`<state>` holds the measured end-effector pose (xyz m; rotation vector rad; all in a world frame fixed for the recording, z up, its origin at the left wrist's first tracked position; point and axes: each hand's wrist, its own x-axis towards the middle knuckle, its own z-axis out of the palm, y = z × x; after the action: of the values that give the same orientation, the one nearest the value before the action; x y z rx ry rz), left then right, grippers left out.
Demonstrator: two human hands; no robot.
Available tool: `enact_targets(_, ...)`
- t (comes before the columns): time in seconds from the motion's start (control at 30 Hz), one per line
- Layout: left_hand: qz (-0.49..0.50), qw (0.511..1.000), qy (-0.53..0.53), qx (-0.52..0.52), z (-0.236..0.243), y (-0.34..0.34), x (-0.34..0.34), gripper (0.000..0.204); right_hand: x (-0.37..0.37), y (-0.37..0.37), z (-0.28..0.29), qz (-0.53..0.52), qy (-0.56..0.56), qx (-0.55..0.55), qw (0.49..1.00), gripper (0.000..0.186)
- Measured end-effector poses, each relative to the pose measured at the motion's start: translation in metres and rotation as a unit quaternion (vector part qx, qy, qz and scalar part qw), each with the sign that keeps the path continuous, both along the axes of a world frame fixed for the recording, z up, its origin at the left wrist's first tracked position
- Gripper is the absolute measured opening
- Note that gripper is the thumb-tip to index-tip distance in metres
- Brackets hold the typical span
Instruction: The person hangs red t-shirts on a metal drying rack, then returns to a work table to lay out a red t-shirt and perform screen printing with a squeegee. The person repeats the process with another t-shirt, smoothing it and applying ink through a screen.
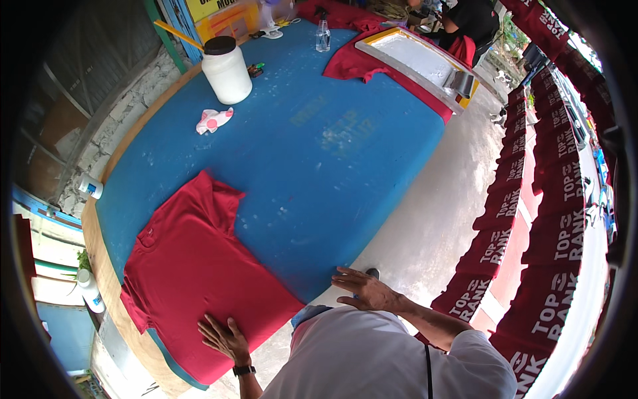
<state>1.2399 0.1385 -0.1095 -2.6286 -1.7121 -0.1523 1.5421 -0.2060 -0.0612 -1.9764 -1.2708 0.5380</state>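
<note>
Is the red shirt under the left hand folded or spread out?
Spread out: the red shirt lies flat on the blue table, neckline and both sleeves showing, with the left hand on it.

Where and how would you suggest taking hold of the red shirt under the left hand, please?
Probably at both ends of the hem, one hand each, coming from the person's side: the shirt lies spread flat, its collar pointing away and its hem nearest the person. The left hand rests on it near the hem; the right hand is off it, nearer the right end.
</note>
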Motion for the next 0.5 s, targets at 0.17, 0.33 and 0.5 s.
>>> enact_targets(0.17, 0.183, 0.983, -0.020, -0.018, -0.022, -0.056, -0.038, 0.095, 0.081, -0.090, 0.025, -0.072, -0.008, 0.053, 0.996, 0.043)
enact_targets(0.33, 0.437, 0.884, -0.032, -0.162, -0.008, -0.032, -0.006, 0.112, 0.167, -0.156, 0.048, -0.112, 0.007, 0.064, 0.992, 0.039)
enact_targets(0.5, 0.143, 0.988, -0.050, -0.009, 0.018, -0.068, 0.173, 0.099, 0.264, -0.183, 0.089, -0.090, -0.007, 0.080, 0.993, 0.034)
